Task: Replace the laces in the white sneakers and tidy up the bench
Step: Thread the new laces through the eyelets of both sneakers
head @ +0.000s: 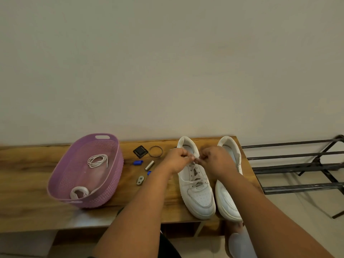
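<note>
At far left on the wooden bench [28,170], a purple basket [61,183] holding a coiled thin lace [97,160] toward its back and a bundled flat lace [79,191] against its near wall. Just right of the basket, small loose items scattered on the bench: a black square piece [140,151], a twisted ring [155,151], a blue cap [138,162], a silver cylinder [149,165], a second blue bit [149,172] partly hidden by the forearm, a metal clip [140,179]. Further right, left hand [176,159], fingers curled and pinching the lace end [192,158] at the top of the left sneaker [198,194]. Facing it and nearly touching, right hand [216,160], fingers likewise pinched on the same lace over the tongue. Lace [197,178] crossed through the eyelets below. Right sneaker [228,202] just beside, partly hidden by the right forearm, lacing impossible to tell. At far right, a black metal rack [297,168] on the floor.
</note>
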